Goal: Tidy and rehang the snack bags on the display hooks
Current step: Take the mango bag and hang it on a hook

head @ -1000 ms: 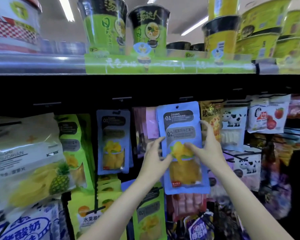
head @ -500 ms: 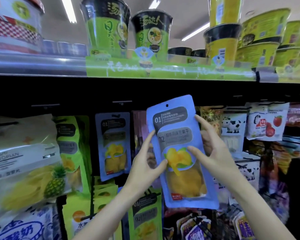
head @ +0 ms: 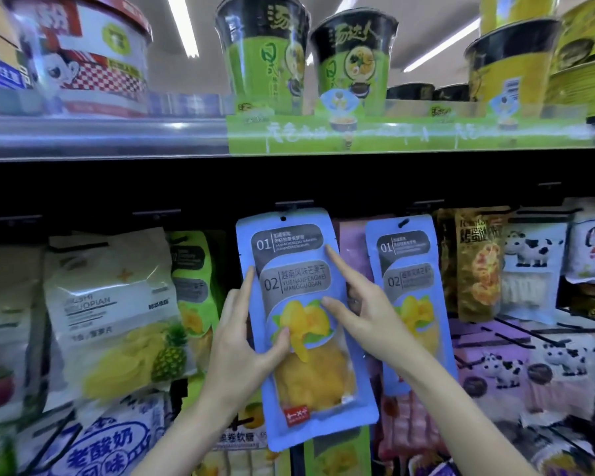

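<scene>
I hold a blue dried-mango bag point(head: 299, 269) upright in front of the hook rows. My left hand point(head: 237, 345) grips its left edge, thumb on the front over the mango picture. My right hand point(head: 364, 317) holds the right edge, with index finger and thumb lying on the front and the other fingers behind. The bag's hang hole point(head: 283, 218) sits just below a black hook tag point(head: 294, 203). A second blue mango bag point(head: 407, 286) hangs on the hook to the right, partly behind my right wrist.
White pineapple bags point(head: 110, 314) and green bags point(head: 189, 286) hang to the left. A pink bag point(head: 351, 249), a brown egg-snack bag point(head: 478, 262) and cow-print bags point(head: 533, 266) hang to the right. Bare wire hooks point(head: 529, 331) jut out lower right. Noodle cups point(head: 265, 56) stand on the shelf point(head: 100, 135) above.
The held bag has moved left and up, from beside the brown bag to the neighbouring hook tag. Another blue bag now shows on the hook it left.
</scene>
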`<state>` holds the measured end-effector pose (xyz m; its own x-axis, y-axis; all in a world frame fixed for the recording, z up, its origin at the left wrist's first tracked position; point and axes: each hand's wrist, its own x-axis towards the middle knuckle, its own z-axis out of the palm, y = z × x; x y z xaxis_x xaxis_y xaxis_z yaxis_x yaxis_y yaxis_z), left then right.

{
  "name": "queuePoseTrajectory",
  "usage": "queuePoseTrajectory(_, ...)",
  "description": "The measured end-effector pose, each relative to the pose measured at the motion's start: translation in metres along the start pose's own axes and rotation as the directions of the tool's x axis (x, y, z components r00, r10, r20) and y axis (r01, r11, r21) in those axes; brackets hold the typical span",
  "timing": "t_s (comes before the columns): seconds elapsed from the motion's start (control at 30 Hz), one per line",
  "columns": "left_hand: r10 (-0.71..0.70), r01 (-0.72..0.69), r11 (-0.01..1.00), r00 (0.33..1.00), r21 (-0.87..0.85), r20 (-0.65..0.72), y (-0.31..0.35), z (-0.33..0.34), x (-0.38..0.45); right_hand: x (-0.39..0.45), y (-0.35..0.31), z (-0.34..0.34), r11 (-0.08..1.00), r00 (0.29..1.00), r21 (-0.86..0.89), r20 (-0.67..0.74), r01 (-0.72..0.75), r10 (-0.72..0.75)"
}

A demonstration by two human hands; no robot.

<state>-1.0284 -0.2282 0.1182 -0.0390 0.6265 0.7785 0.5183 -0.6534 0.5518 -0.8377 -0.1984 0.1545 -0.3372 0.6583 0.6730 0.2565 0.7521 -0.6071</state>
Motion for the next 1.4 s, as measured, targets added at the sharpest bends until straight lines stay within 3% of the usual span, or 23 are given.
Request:
queuePoseTrajectory(0.67,0.064,-0.065,0.997,0.998,0.038,0.021,0.005,0.001,-0.007,-0.004,0.007,0.002,0.969,0.997,0.237,0.044,-0.064,0.056)
queuePoseTrajectory(0.83,-0.132,0.126,0.99,0.988,0.067,0.078,-0.008,0.002,0.009,0.014,0.009,0.01,0.99,0.994,-0.088,0.006,-0.109,0.11)
queuePoseTrajectory(0.97,-0.277,0.244,0.947,0.95,0.21,0.142,-0.019,0.012,0.029,0.021,0.007,0.023,0.863,0.997,-0.499,-0.028,-0.076,0.072)
queuePoseTrajectory(1.07,-0.261,0.207,0.906,0.96,0.37,0.101,-0.032,0.02,0.032,0.009,0.014,0.011,0.856,0.967,-0.515,-0.237,-0.046,-0.091)
queuePoseTrajectory(1.17,-0.258,0.193,0.838,0.964,0.51,0.059,-0.044,0.021,0.037,-0.004,0.019,-0.017,0.846,0.852,-0.527,-0.476,-0.078,-0.217)
queuePoseTrajectory(1.23,-0.321,0.255,0.804,0.946,0.537,0.032,-0.046,0.024,0.039,-0.008,0.028,-0.037,0.852,0.81,-0.491,-0.566,-0.181,-0.154)
queuePoseTrajectory(1.3,-0.317,0.294,0.795,0.947,0.531,-0.05,-0.039,0.031,0.038,-0.01,0.041,-0.054,0.871,0.823,-0.368,-0.564,-0.326,0.07)
queuePoseTrajectory(1.37,-0.191,0.223,0.847,0.975,0.482,-0.114,-0.027,0.04,0.033,-0.016,0.048,-0.064,0.871,0.824,-0.219,-0.485,-0.439,0.294)
queuePoseTrajectory(1.4,-0.12,0.161,0.881,0.986,0.445,-0.119,-0.02,0.045,0.03,-0.019,0.051,-0.066,0.868,0.818,-0.187,-0.469,-0.461,0.334)
